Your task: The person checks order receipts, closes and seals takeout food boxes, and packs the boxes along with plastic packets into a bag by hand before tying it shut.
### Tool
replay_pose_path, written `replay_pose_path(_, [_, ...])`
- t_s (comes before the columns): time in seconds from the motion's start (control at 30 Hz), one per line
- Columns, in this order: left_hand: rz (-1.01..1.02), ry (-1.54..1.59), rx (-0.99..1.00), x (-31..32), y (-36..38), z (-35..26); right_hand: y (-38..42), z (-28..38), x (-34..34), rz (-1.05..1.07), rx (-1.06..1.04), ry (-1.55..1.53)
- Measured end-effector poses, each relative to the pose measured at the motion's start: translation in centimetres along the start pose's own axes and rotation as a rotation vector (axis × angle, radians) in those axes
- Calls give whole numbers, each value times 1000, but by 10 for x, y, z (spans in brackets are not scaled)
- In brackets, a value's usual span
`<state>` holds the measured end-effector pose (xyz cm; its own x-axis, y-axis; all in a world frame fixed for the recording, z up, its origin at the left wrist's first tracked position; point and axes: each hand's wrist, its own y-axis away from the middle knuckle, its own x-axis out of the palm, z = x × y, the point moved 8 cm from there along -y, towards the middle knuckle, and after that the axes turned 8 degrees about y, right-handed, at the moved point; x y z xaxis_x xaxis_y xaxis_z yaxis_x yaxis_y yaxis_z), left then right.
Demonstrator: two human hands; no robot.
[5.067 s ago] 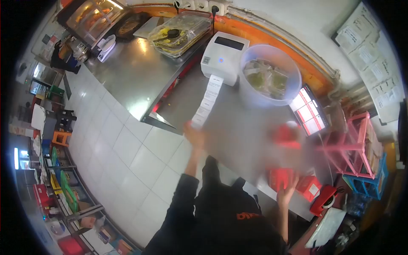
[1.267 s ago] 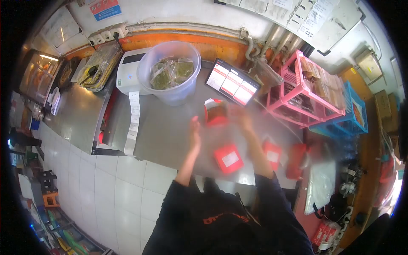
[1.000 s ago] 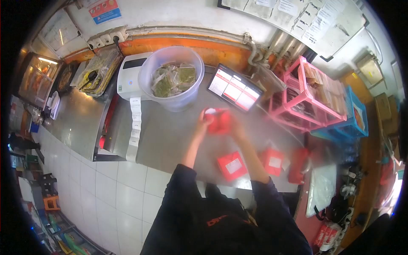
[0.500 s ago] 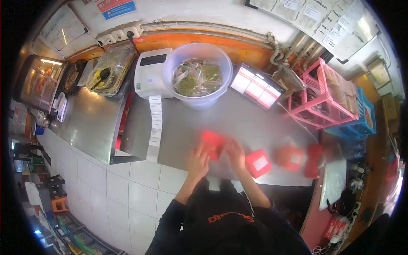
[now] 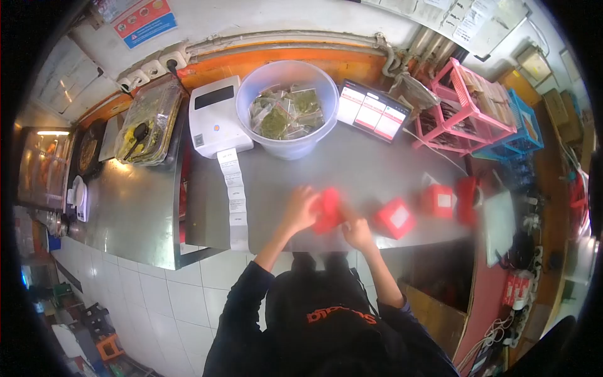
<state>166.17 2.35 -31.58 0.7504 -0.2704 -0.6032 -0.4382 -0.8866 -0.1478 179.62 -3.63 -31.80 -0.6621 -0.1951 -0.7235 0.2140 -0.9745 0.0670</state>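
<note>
A small red box [image 5: 328, 211] sits between my two hands at the front of the steel counter, a little blurred. My left hand [image 5: 300, 211] grips its left side, fingers along the far edge. On the opposite side, my right hand [image 5: 357, 232] has its fingers curled against the box. Just right of my right hand stands a second red box [image 5: 396, 217] with a white label on top. Farther right are a third labelled red box [image 5: 438, 200] and another red piece [image 5: 467, 200] near the counter's end.
A white label printer [image 5: 218, 119] with a long printed strip [image 5: 235, 198] stands back left. Beside it are a translucent bucket [image 5: 314, 139] of small bags with green contents, a tablet [image 5: 372, 112] and a pink rack [image 5: 468, 119]. The steel counter [image 5: 282, 173] ends just before my body.
The view has shifted. The red box has turned between my hands, and my right hand has come from flatter fingers to curled ones at its near right side.
</note>
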Motion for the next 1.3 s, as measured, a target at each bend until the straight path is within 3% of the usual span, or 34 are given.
replay_pose_path(0.1, [-72, 130, -34, 9, 16, 18, -8, -8, -6, -91, -22, -161])
replay_pose_path(0.17, [-119, 245, -80, 15, 23, 29, -20, -21, 1, 12, 39, -376])
replay_pose_path(0.27, [-258, 361, -112, 24, 31, 40, -33, -19, 9, 56, 226, -428])
replay_pose_path(0.77, [-352, 531, -204, 25, 32, 39, -44, -17, 18, 293, 163, -556])
replay_pose_path(0.97, [-435, 478, -183, 20, 27, 29, -49, -2, 2, 209, 36, -95])
replay_pose_path(1.17, [-509, 417, -187, 33, 35, 35, -54, 1, 1, 169, 115, -26])
replay_pose_path(1.3, [-549, 656, -108, 32, 41, 38, -60, -3, 4, 172, 109, -54])
